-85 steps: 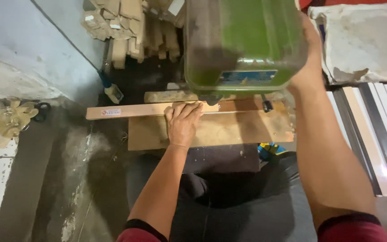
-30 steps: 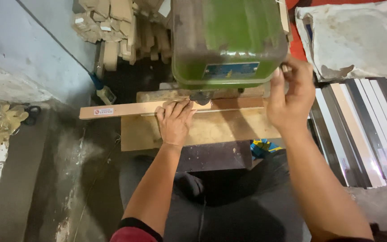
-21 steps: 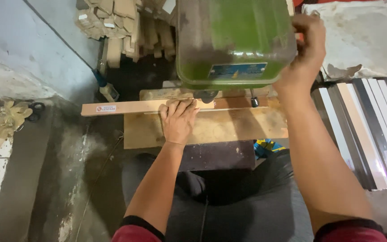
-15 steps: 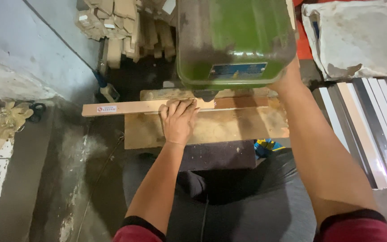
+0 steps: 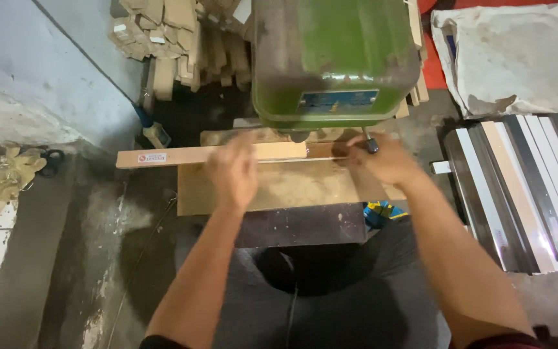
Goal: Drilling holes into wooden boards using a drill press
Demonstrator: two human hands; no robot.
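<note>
I see the green machine filling the top centre of the view, its head overhanging a flat wooden board that serves as the work surface. To the right lies a row of long flat slats in white, grey and tan, with a crumpled grey sheet above them. Behind the machine to the left sits a stack of cut wood pieces. A grey wall runs along the left side, and a pale rag lies on the floor beside it.

A long wooden strip lies across the board, its left end projecting well past the board's left edge over open floor and its right end reaching under the machine head.

My left arm extends straight forward. The left hand is palm down over the strip, fingers loosely spread; motion blur prevents me from telling whether it presses on the wood or hovers just above it.

My right arm angles in from the lower right. The right hand sits at the board's right end, fingers curled around a small dark knob on a thin metal lever just below the machine head.

Open floor remains to the left of the board; the slats bound the right side closely.
</note>
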